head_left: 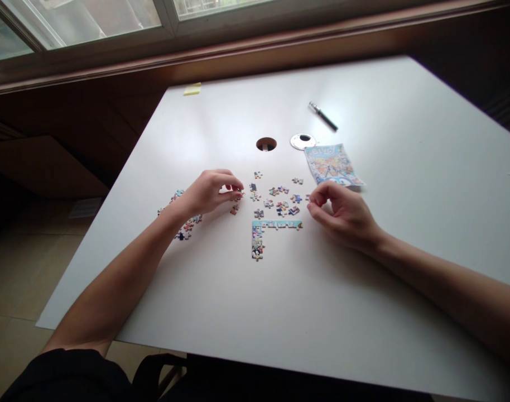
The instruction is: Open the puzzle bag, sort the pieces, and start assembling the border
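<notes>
Two bare hands over a white bench, amid scattered jigsaw pieces. Left hand arched, fingers drawn together at the tips over a small piece; whether truly pinched or only touched, could not tell. Another loose piece just below those fingertips. Right hand curled, thumb and forefinger pressed together on a tiny piece at the fingertips, mostly hidden. Between the two sets of fingertips, a loose scatter of pieces; just below that scatter, a joined L-shaped corner section. Behind the left wrist, a further cluster of pieces. Beyond the right fingers, touching close, a printed picture sheet; farther off, a pen, a round hole and its cap.
</notes>
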`<state>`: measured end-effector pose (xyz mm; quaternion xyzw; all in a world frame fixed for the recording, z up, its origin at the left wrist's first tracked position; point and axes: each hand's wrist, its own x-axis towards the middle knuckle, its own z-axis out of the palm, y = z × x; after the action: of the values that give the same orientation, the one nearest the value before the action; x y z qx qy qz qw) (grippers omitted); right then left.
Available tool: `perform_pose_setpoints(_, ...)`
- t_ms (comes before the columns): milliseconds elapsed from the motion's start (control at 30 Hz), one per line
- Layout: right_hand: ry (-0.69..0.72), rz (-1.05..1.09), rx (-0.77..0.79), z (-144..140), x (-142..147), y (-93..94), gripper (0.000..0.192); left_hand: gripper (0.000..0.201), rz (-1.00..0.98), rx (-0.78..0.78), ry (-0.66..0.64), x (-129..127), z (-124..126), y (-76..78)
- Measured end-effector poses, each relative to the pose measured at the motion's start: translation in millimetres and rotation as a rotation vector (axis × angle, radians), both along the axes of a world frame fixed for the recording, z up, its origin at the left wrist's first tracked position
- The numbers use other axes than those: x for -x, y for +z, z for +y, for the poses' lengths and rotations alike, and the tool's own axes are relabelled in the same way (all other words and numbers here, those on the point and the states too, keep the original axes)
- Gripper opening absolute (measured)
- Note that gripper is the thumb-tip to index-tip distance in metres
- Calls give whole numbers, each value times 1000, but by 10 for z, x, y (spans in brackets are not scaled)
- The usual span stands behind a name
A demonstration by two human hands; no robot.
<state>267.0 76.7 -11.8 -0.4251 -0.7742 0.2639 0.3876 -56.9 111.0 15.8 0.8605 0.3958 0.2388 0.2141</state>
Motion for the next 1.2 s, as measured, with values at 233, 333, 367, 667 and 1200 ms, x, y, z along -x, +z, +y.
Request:
perform_pose_setpoints(233, 3, 1, -11, -3, -6, -1, 12, 10, 120, 55, -155, -101, -101, 71)
perform_pose_setpoints(333, 5, 0, -9, 4, -16, -14, 12, 16, 141, 58, -149, -77, -89, 62)
perform_pose_setpoints(367, 6, -1, -6, 6, -18, -18, 12, 18, 139, 56, -141, -58, -80, 65)
perform_pose_setpoints(667, 10, 0, 4, 13, -23, -33, 11, 13, 229, -80, 24, 170, 9, 159)
perform_pose_setpoints(1200, 59, 68, 17, -12, -12, 2, 51, 13, 272, -14, 64, 191, -10, 165)
